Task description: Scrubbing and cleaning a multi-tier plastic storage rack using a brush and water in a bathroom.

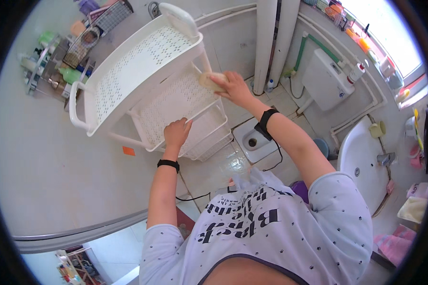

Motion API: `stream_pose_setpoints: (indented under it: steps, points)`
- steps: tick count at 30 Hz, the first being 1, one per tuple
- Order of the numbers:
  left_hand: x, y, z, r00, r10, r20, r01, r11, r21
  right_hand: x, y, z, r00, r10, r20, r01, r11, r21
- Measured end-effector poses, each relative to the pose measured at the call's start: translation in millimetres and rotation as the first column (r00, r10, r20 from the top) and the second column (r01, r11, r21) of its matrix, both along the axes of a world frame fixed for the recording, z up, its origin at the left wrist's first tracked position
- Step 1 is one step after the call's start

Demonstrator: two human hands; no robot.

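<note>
A white plastic tiered cart with perforated shelves stands tilted in view at the upper left. My left hand is closed on the front rim of its second shelf. In my right hand is a pale beige, sponge-like pad, held at the right end of that shelf, near the cart's corner post. The pad's underside and its exact contact with the cart are hidden. Lower tiers show beneath the second shelf.
A squat toilet is set in the tiled floor, with a white cistern on the wall. At the right is a white washbasin. Wall baskets of bottles hang beyond the cart's left side. Vertical pipes rise behind.
</note>
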State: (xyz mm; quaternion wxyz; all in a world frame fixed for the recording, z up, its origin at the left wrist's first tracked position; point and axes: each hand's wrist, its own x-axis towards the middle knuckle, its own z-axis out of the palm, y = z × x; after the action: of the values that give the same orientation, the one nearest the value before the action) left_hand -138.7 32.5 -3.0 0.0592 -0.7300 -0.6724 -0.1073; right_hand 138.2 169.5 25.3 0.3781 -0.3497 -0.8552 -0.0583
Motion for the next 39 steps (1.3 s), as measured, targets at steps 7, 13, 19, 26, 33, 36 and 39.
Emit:
stream_pose_setpoints:
  steps: [7,13,19,26,33,36,39]
  points:
    - [84.7,70.3,58.7,0.857,-0.209,0.471,-0.012,0.906,0.422,31.7,3.5,-65.3,0.797,-0.146,-0.587,-0.223,0.83,-0.511]
    - [163.8,138.9,111.8,0.14,-0.074,0.987,-0.215,0.971,0.103,-24.2,0.9,-49.2,0.629,-0.091,-0.772,-0.623,0.535,-0.571]
    - [146.1,88.3,99.5,-0.076,-0.145,0.987,-0.365,0.925,0.108,-10.8,-27.0,-90.6,0.803,0.121,-0.584,-0.566,0.463,-0.682]
    - [123.9,-2.1,78.6,-0.101,-0.215,0.971,-0.187,0.963,0.193,-39.4,-24.4,-103.0,0.805,0.154,-0.573,-0.542,0.581,-0.607]
    - [108.1,-39.7,-9.4,0.035,0.051,0.998,-0.309,0.95,-0.038,-41.3,-58.8,-96.7,0.816,0.577,-0.032,-0.506,0.687,-0.522]
    - [113.1,-40.7,-11.2,-0.001,0.026,1.0,-0.326,0.945,-0.025,-51.7,-41.7,-89.1,0.898,0.407,-0.169,-0.432,0.737,-0.519]
    - [108.2,-30.1,-15.6,-0.025,-0.027,0.999,-0.325,0.946,0.017,-55.2,-35.5,-55.8,0.943,0.287,-0.166,-0.326,0.709,-0.625]
